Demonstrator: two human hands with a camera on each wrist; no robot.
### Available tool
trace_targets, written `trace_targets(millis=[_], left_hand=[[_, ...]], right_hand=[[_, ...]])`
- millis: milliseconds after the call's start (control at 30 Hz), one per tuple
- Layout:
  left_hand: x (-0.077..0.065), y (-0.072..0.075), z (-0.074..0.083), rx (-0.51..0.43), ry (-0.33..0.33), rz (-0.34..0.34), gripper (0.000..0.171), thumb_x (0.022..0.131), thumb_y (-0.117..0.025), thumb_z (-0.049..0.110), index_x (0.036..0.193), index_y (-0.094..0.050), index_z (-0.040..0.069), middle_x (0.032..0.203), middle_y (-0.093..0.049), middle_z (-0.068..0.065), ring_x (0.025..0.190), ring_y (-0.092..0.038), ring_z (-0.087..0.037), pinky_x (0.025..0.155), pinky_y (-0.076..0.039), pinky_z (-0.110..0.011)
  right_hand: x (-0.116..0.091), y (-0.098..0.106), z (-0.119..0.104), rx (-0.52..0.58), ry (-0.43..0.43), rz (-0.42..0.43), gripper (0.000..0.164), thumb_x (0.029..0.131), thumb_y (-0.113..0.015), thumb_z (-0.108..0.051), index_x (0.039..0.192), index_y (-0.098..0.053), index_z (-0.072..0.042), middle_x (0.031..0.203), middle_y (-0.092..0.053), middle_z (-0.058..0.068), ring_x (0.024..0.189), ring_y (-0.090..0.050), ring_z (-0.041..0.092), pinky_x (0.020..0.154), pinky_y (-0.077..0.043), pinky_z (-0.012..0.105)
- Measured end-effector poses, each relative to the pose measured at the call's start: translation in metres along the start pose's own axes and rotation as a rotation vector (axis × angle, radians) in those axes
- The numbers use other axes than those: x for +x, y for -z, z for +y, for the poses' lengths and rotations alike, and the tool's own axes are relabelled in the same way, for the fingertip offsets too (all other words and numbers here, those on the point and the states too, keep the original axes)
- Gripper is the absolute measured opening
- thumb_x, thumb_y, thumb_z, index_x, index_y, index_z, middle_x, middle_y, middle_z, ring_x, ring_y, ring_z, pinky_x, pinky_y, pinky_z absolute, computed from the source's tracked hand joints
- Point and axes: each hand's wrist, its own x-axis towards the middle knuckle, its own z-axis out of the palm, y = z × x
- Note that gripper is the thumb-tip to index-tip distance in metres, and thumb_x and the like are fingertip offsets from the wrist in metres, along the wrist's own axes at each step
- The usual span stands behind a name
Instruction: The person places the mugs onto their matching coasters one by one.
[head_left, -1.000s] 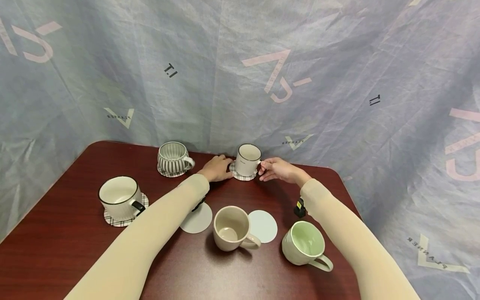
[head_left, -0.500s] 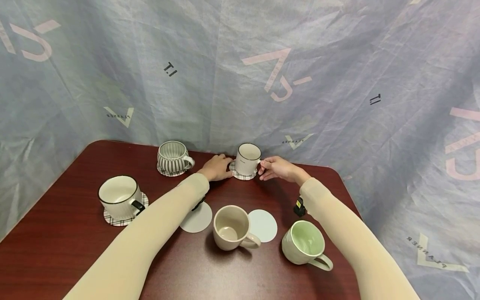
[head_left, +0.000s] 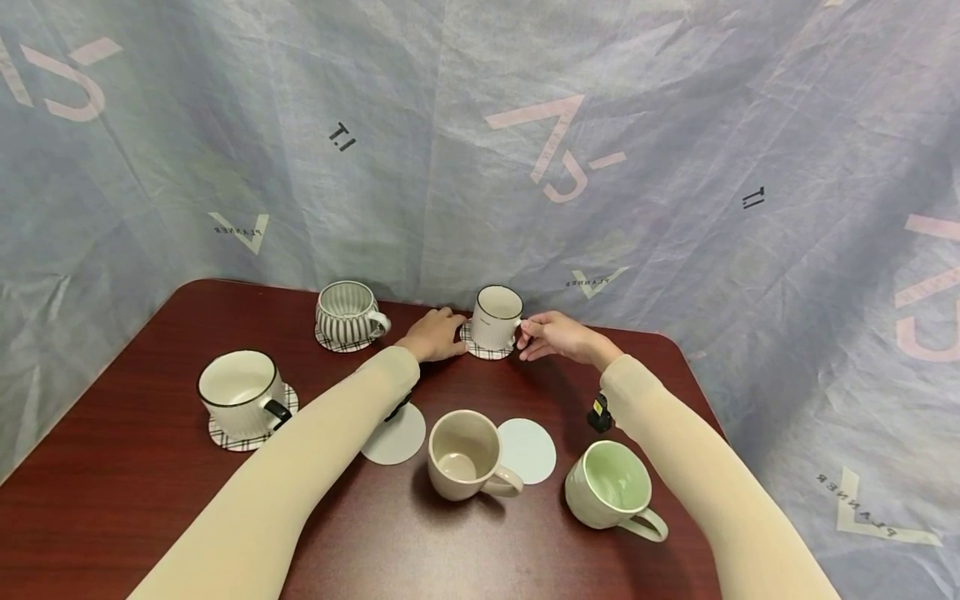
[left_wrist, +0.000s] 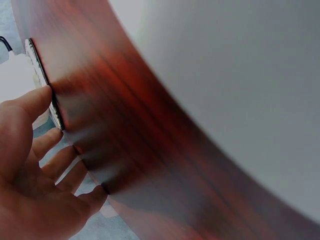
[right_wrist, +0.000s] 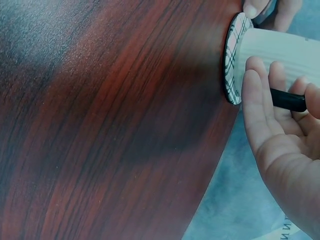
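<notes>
At the table's back, a white ribbed mug (head_left: 495,321) with a dark rim stands upright on a plaid coaster (head_left: 483,352). My right hand (head_left: 558,337) pinches its handle, which looks black (right_wrist: 287,100) in the right wrist view. From the other side my left hand (head_left: 432,335) rests on the table, thumb and forefinger touching the coaster's edge (left_wrist: 42,75) in the left wrist view. Its fingers are spread and slightly bent.
A striped mug (head_left: 345,317) and a wide white mug (head_left: 238,396) stand on plaid coasters at left. In front are a beige mug (head_left: 461,458), a green mug (head_left: 603,487) and two round pale coasters, one (head_left: 528,452) partly behind the beige mug. A curtain (head_left: 420,167) hangs behind.
</notes>
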Motion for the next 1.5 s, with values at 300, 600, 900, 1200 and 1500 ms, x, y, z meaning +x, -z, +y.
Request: trace_targets(millis=[300, 600, 900, 1200, 1500], left_hand=[[-0.002, -0.002, 0.002, -0.004, -0.035, -0.001, 0.066, 0.108, -0.06, 0.044, 0.164, -0.042, 0.014, 0.169, -0.034, -0.019, 0.156, -0.032, -0.04, 0.125, -0.033, -0.053], [-0.02, 0.013, -0.007, -0.057, -0.087, -0.001, 0.069, 0.107, -0.061, 0.038, 0.165, -0.038, 0.008, 0.168, -0.034, -0.025, 0.156, -0.033, -0.042, 0.126, -0.031, -0.055], [-0.044, 0.038, -0.015, -0.097, -0.139, 0.08, 0.067, 0.105, -0.066, 0.033, 0.162, -0.042, 0.006, 0.16, -0.046, -0.024, 0.15, -0.042, -0.042, 0.122, -0.036, -0.056], [-0.07, 0.053, -0.015, -0.123, -0.195, 0.128, 0.067, 0.105, -0.068, 0.033, 0.162, -0.043, 0.007, 0.157, -0.052, -0.022, 0.147, -0.047, -0.041, 0.119, -0.038, -0.06], [-0.099, 0.057, -0.025, -0.14, -0.243, 0.196, 0.065, 0.104, -0.069, 0.033, 0.159, -0.048, 0.007, 0.15, -0.057, -0.024, 0.144, -0.049, -0.043, 0.117, -0.04, -0.061]], right_hand=[[-0.013, 0.0, -0.007, -0.182, 0.003, 0.048, 0.042, 0.117, -0.041, -0.021, 0.123, -0.06, 0.016, 0.127, -0.062, 0.035, 0.114, -0.07, 0.048, 0.101, -0.058, 0.052], [-0.039, -0.003, -0.042, -0.543, 0.025, 0.186, 0.043, 0.112, -0.055, -0.027, 0.143, -0.059, 0.002, 0.135, -0.067, 0.024, 0.102, -0.077, 0.037, 0.087, -0.063, 0.044], [-0.083, -0.008, -0.071, -0.537, 0.095, 0.204, 0.042, 0.111, -0.058, -0.026, 0.144, -0.059, 0.0, 0.139, -0.064, 0.018, 0.108, -0.073, 0.039, 0.089, -0.062, 0.044], [-0.111, -0.028, -0.08, -0.504, 0.155, 0.24, 0.035, 0.109, -0.061, -0.026, 0.139, -0.065, -0.009, 0.128, -0.07, 0.012, 0.098, -0.075, 0.024, 0.087, -0.062, 0.038], [-0.137, -0.058, -0.088, -0.529, 0.261, 0.274, 0.03, 0.106, -0.065, -0.025, 0.135, -0.068, -0.017, 0.11, -0.076, 0.001, 0.088, -0.075, 0.015, 0.077, -0.061, 0.038]])
